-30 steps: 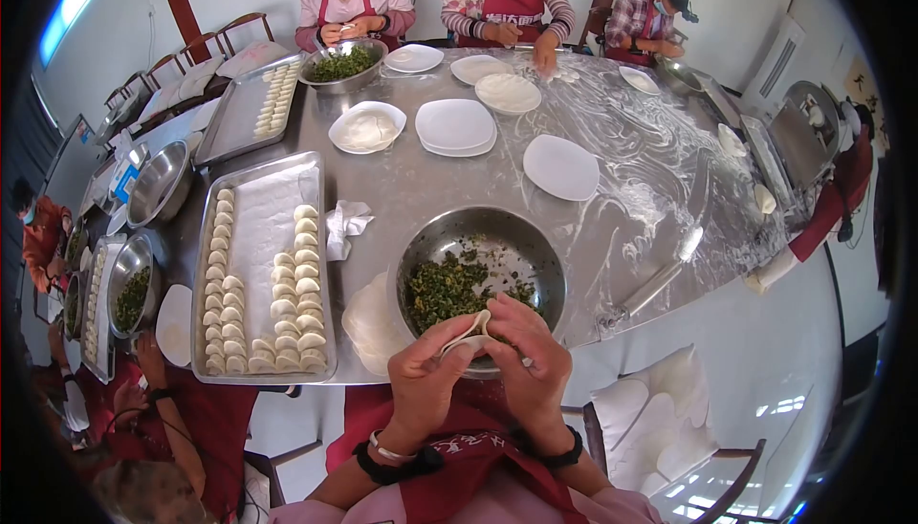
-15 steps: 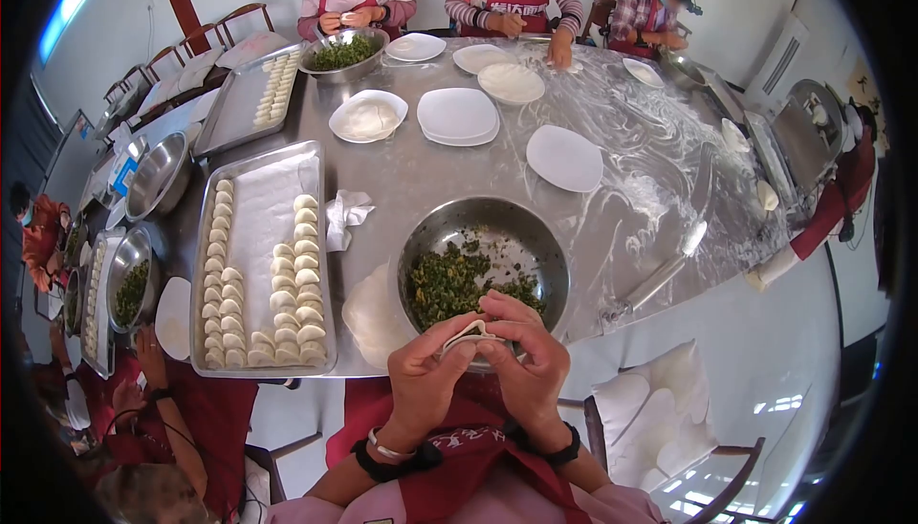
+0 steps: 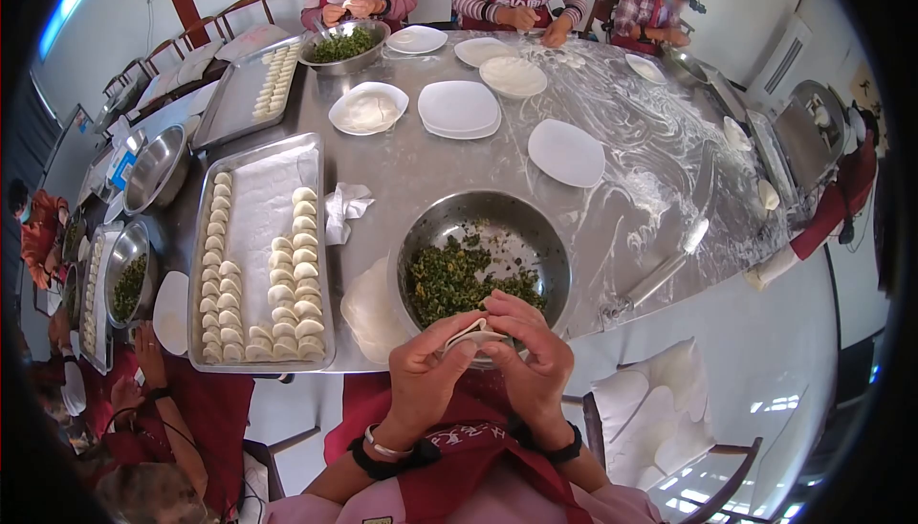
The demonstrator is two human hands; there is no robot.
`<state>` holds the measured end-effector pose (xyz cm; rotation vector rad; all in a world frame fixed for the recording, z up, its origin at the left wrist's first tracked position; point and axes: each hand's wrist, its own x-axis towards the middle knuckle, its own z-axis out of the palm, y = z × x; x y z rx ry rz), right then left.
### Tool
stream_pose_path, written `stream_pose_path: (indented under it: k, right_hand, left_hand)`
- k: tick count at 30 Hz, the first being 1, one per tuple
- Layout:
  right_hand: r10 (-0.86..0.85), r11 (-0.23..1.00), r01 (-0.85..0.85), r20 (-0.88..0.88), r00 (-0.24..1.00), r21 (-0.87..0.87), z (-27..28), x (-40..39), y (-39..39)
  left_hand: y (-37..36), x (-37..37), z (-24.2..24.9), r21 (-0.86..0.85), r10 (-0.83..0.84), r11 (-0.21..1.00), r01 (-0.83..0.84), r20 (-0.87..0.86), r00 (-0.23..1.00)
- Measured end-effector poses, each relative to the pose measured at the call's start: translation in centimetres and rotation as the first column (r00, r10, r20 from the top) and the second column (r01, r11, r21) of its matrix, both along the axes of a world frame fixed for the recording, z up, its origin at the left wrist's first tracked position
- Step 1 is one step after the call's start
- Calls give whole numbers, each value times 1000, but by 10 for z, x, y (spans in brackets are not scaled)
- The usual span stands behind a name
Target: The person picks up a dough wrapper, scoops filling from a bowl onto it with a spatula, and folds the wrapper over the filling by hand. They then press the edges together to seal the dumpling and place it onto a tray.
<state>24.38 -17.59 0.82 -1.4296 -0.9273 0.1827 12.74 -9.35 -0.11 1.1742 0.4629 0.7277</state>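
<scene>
Between my hands is a dumpling [image 3: 475,337], its pale wrapper folded over and pinched by the fingers of both hands. My left hand [image 3: 426,369] grips its left side, and my right hand [image 3: 532,357] closes on the right side and top. Both are at the near rim of a steel bowl [image 3: 562,256] with chopped green filling [image 3: 459,275] in it. A stack of round dough wrappers [image 3: 368,318] lies on the table left of the bowl. Farther left, a metal tray [image 3: 258,189] bears rows of folded dumplings [image 3: 226,304].
White plates [image 3: 566,153] stand across the steel table [image 3: 459,168]. A rolling pin [image 3: 656,278] lies at the floured right side. A crumpled tissue [image 3: 346,210] is beside the tray. Other people work at the far side and at the left. A chair [image 3: 660,409] stands at right.
My hands stay at the bowl, still pinching the dumpling, with only slight finger movement. Across the table, a person's hand has drawn back from the floured surface toward their body.
</scene>
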Motion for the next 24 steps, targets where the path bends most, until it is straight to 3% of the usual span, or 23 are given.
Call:
stream_pose_path:
  k: [3, 10, 13, 15, 21, 24]
  right_hand:
    - [28, 999, -29, 37, 999, 19, -9, 2, -1]
    - [53, 995, -33, 213, 976, -96, -5, 13, -6]
    - [114, 992, -109, 70, 991, -70, 6, 11, -4]
    - [164, 985, -159, 78, 983, -64, -3, 14, -6]
    - [175, 984, -164, 179, 968, -73, -3, 11, -6]
    - [182, 983, -174, 221, 958, -52, -4, 12, -5]
  left_hand:
    - [0, -1, 0, 99, -17, 995, 19, -12, 1000]
    - [8, -6, 4, 86, -123, 988, 130, -84, 989]
    - [8, -9, 2, 62, -162, 984, 167, -85, 983]
    - [7, -11, 0, 51, -166, 984, 171, -88, 982]
    - [14, -14, 15, 233, -169, 946, 227, -245, 955]
    - [21, -14, 9, 423, -184, 860, 286, -267, 946]
